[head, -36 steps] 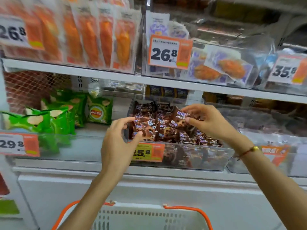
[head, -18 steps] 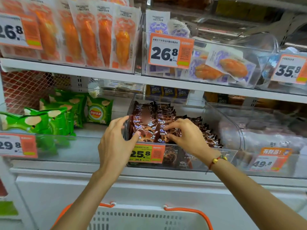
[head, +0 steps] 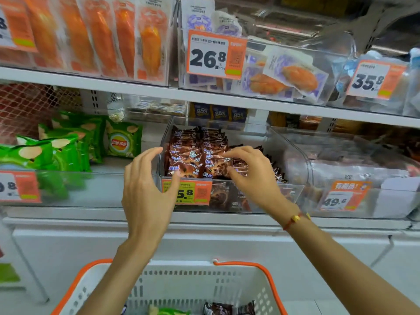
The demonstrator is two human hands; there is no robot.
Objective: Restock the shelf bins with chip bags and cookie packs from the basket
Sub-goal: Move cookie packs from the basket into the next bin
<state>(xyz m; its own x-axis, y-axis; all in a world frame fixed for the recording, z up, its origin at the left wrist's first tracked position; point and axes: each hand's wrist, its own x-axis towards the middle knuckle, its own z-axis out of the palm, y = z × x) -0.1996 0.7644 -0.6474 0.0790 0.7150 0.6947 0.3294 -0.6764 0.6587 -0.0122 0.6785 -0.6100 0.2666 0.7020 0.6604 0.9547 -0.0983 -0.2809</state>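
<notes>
Brown cookie packs (head: 195, 153) stand in rows inside a clear shelf bin (head: 293, 194) on the middle shelf. My right hand (head: 252, 178) reaches over the bin's front wall, its loosely bent fingers touching the front packs. Just outside the bin's left front corner, my left hand (head: 147, 192) hovers with spread fingers, its thumb by the 25.8 price tag (head: 195, 193). Green chip bags (head: 68, 146) fill the bin to the left. The white basket with orange handles (head: 256, 289) sits below, holding cookie packs (head: 219, 309) and a green chip bag (head: 169, 312).
The shelf above carries orange-packed snacks (head: 100, 35) and a bin tagged 26.8 (head: 216, 55). To the right stands another clear bin tagged 49.8 (head: 343, 196). A white cabinet front (head: 227, 244) runs below the shelf edge.
My right hand lowered a cookie pack into the bin and now rests on the front packs. My left hand came off the bin's corner and spread. The view dropped, showing more of the basket.
</notes>
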